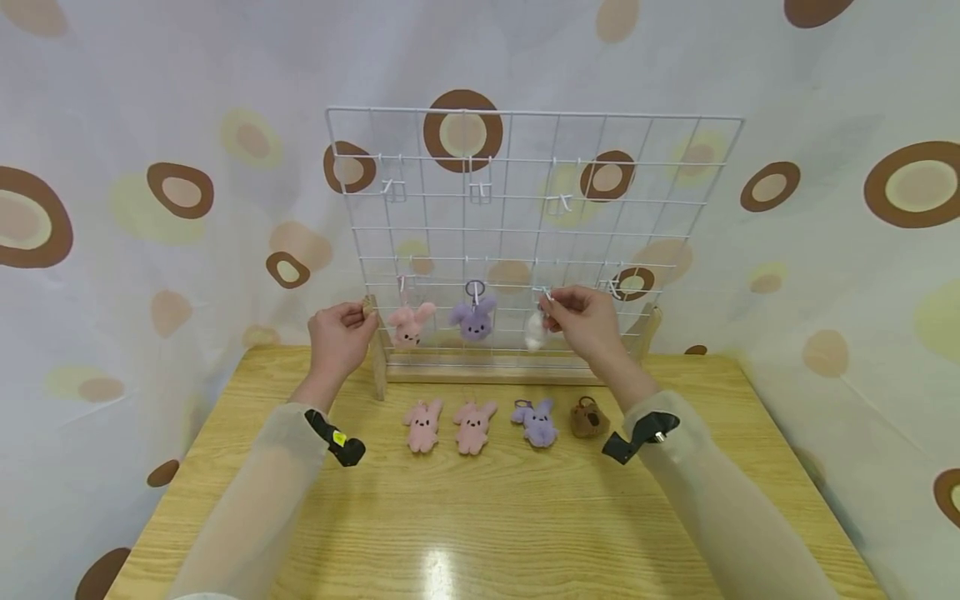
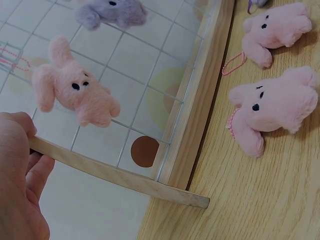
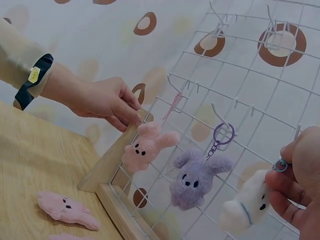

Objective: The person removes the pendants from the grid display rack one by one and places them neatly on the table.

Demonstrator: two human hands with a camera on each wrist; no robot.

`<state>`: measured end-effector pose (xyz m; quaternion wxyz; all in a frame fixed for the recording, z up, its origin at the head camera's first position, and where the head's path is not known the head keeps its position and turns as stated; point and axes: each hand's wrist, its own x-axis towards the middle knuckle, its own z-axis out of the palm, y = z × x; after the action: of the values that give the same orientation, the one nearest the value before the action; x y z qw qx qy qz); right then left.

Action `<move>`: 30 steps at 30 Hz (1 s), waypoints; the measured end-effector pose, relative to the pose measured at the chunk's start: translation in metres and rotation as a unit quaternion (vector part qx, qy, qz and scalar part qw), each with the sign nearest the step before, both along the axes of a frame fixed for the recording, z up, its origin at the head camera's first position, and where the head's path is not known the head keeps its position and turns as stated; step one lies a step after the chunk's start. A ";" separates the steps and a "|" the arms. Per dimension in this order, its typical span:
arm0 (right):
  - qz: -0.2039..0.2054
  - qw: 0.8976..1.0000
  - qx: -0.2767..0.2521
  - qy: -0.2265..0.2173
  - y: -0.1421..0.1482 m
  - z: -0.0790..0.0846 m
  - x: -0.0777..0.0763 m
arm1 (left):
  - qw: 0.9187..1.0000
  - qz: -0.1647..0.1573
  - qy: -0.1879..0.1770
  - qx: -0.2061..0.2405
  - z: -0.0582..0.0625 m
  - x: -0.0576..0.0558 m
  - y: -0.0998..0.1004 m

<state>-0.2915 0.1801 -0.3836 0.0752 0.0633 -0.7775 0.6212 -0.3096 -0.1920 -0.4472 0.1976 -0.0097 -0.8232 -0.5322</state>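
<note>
At the grid's left side, my left hand (image 1: pixel 341 337) grips the top of the wooden side post (image 2: pixel 120 174). My right hand (image 1: pixel 591 323) pinches the blue ring (image 3: pixel 281 165) of a white plush keychain (image 3: pixel 244 202) at a hook low on the white wire grid (image 1: pixel 517 233). Whether the ring is on the hook is hidden by the fingers. Left of it hang a purple bunny keychain (image 1: pixel 474 320), by its ring, and a pink bunny keychain (image 1: pixel 407 327), by a pink chain; both are on hooks.
On the wooden table (image 1: pixel 450 517), before the rack's base bar (image 1: pixel 487 375), lie two pink bunny keychains (image 1: pixel 423 427), a purple one (image 1: pixel 539 425) and a brown plush keychain (image 1: pixel 588 418). Bare hooks (image 1: pixel 480 192) stick out in the upper row, another hook (image 1: pixel 612 288) at lower right.
</note>
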 end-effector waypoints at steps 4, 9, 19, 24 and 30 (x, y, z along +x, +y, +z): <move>0.012 1.000 -0.015 -0.009 0.003 0.003 0.004 | 1.000 -0.001 -0.002 0.000 0.000 0.000 0.000; 0.025 0.999 -0.028 -0.011 0.006 0.008 0.010 | 1.000 0.001 0.003 -0.001 -0.001 0.001 0.000; 0.036 0.999 -0.034 -0.008 0.008 0.019 0.021 | 1.000 -0.002 0.007 0.002 0.000 0.000 0.000; 0.036 0.999 -0.027 -0.009 0.006 0.025 0.024 | 1.000 0.001 0.009 -0.005 -0.002 -0.001 -0.001; 0.039 0.999 -0.022 -0.006 0.005 0.028 0.027 | 1.000 0.003 0.013 -0.005 -0.003 -0.002 -0.001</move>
<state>-0.2641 0.1856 -0.3552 0.0478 0.0883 -0.7609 0.6410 -0.3114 -0.1928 -0.4500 0.2096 -0.0155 -0.8233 -0.5273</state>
